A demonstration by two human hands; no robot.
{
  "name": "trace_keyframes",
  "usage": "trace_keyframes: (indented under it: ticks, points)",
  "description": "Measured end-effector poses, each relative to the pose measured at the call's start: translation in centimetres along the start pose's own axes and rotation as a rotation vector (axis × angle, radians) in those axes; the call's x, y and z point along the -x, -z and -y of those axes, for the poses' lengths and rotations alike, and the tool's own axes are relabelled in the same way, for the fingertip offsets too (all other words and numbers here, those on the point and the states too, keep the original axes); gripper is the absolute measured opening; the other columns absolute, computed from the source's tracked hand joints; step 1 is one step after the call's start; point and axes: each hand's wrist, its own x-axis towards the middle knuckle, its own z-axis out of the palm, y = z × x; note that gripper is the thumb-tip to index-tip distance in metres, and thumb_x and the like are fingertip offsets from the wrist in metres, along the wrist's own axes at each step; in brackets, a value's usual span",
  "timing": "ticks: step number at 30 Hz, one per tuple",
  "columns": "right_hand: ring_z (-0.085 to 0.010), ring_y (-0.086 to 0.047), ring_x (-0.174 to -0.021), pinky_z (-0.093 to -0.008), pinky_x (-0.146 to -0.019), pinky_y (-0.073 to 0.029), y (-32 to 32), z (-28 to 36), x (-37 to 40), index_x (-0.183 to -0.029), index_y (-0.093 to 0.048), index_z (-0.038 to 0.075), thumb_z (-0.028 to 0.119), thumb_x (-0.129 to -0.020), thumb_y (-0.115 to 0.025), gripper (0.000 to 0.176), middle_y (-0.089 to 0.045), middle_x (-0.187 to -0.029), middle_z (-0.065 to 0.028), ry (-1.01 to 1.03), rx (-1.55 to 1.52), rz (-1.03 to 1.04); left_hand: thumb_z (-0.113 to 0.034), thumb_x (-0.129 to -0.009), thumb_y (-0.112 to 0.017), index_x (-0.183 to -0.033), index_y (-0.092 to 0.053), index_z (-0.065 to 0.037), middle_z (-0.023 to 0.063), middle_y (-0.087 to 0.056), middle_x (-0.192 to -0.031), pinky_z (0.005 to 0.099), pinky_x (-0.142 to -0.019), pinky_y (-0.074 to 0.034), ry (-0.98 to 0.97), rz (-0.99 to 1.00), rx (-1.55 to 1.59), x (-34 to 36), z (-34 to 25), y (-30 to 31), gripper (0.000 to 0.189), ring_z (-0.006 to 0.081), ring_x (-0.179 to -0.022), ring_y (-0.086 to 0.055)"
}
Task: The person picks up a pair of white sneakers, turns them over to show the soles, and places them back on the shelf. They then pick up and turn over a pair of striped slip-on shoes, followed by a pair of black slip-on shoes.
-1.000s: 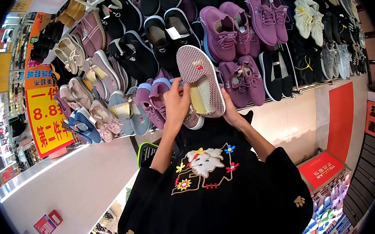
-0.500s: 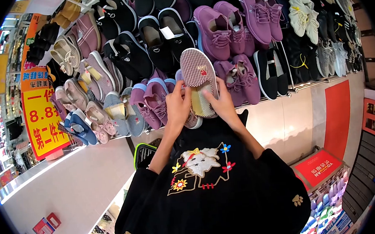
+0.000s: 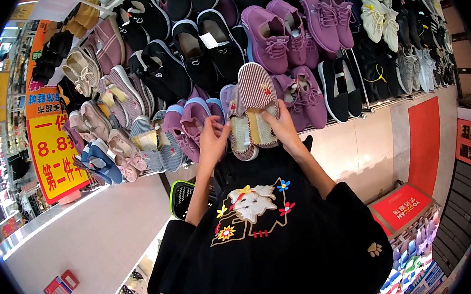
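Observation:
Two red-and-white striped slip-on shoes (image 3: 252, 110) lie side by side at the lower edge of a sloping shoe rack (image 3: 391, 105), toes up, yellowish insoles showing. My right hand (image 3: 284, 128) grips the right shoe at its heel end. Just left of the pair, my left hand (image 3: 212, 142) has its thumb and fingertips on the edge of the left shoe. Both forearms come up from my black embroidered top (image 3: 257, 222).
The rack holds several purple sneakers (image 3: 293, 33), black slip-ons (image 3: 206, 45), grey striped shoes (image 3: 153, 136) and cream sneakers (image 3: 379, 19). A yellow price sign (image 3: 55, 151) hangs at the left. A black basket (image 3: 187, 197) sits below my left arm. A red floor mat (image 3: 403, 209) lies at the right.
The one striped shoe I held raised in both hands has come down beside its mate on the rack. My left hand has shifted left, and my right hand has moved onto the heel.

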Motion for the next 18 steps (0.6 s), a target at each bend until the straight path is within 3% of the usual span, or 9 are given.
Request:
trace_keyframes:
  ticks: [3,6,8,11,12,16,18]
  points:
    - [-0.0168,-0.053,-0.106,-0.0311,-0.093,-0.041,0.0,-0.5,-0.2,-0.118,-0.045,-0.002,0.013,-0.087,-0.063,0.039,-0.057,-0.112,-0.0125,0.013,0.002,0.008,-0.037,-0.085,-0.067,-0.106,-0.055,0.006,0.01,-0.062,-0.069,0.0296,-0.058,-0.047,0.222,0.295,0.022,0.2,1.8,-0.6,0.049,0.0136,-0.061,-0.059]
    - [-0.0167,-0.054,-0.105,-0.0311,-0.092,-0.041,-0.1,-0.6,0.1,-0.118,-0.045,-0.002,0.014,-0.088,-0.062,0.038,-0.057,-0.112,-0.0124,0.029,0.023,0.015,-0.032,-0.088,-0.062,-0.105,-0.057,0.005,0.0088,-0.062,-0.073,0.0285,-0.059,-0.045,0.214,0.384,-0.017,-0.1,3.2,-2.0,0.04,0.014,-0.062,-0.057]
    - [-0.0171,-0.055,-0.103,-0.0313,-0.092,-0.042,0.1,-0.4,0.3,-0.12,-0.045,-0.002,0.014,-0.088,-0.061,0.039,-0.058,-0.11,-0.0119,0.071,0.071,-0.011,-0.024,-0.09,-0.054,-0.103,-0.059,0.005,0.0171,-0.063,-0.077,0.0335,-0.063,-0.047,0.113,0.282,-0.078,0.0,2.5,-2.3,0.032,0.0222,-0.066,-0.061]
    - [-0.0185,-0.056,-0.103,-0.0319,-0.092,-0.042,0.5,0.0,0.8,-0.122,-0.046,-0.003,0.015,-0.089,-0.059,0.039,-0.059,-0.11,-0.0134,0.099,0.031,-0.092,-0.018,-0.09,-0.047,-0.107,-0.058,0.004,0.023,-0.063,-0.08,0.0376,-0.066,-0.047,0.021,0.139,0.003,0.7,1.3,-1.8,0.03,0.028,-0.07,-0.063]
    - [-0.0185,-0.056,-0.103,-0.0319,-0.092,-0.042,0.8,-0.3,0.7,-0.122,-0.046,-0.003,0.015,-0.089,-0.059,0.039,-0.059,-0.11,-0.0134,0.098,0.03,-0.098,-0.014,-0.089,-0.046,-0.103,-0.056,0.005,0.0278,-0.059,-0.076,0.0434,-0.064,-0.046,0.0,0.102,0.039,1.2,0.5,-1.6,0.025,0.0424,-0.073,-0.062]
    - [-0.0208,-0.057,-0.106,-0.0332,-0.094,-0.042,2.0,-2.5,-0.5,-0.125,-0.046,-0.002,0.015,-0.088,-0.056,0.042,-0.059,-0.114,-0.0166,0.065,0.121,-0.17,-0.008,-0.09,-0.047,-0.105,-0.052,0.006,0.0277,-0.056,-0.071,0.0438,-0.058,-0.043,0.008,-0.055,-0.031,1.8,-1.4,-1.2,0.021,0.0431,-0.067,-0.058]
    - [-0.0214,-0.057,-0.107,-0.0336,-0.095,-0.041,2.3,-3.1,-1.0,-0.127,-0.045,-0.002,0.015,-0.088,-0.056,0.044,-0.059,-0.117,-0.0175,0.067,0.14,-0.158,-0.008,-0.091,-0.047,-0.103,-0.052,0.007,0.028,-0.055,-0.071,0.0438,-0.057,-0.043,-0.051,-0.041,-0.077,1.1,-1.1,-0.8,0.02,0.0435,-0.066,-0.058]
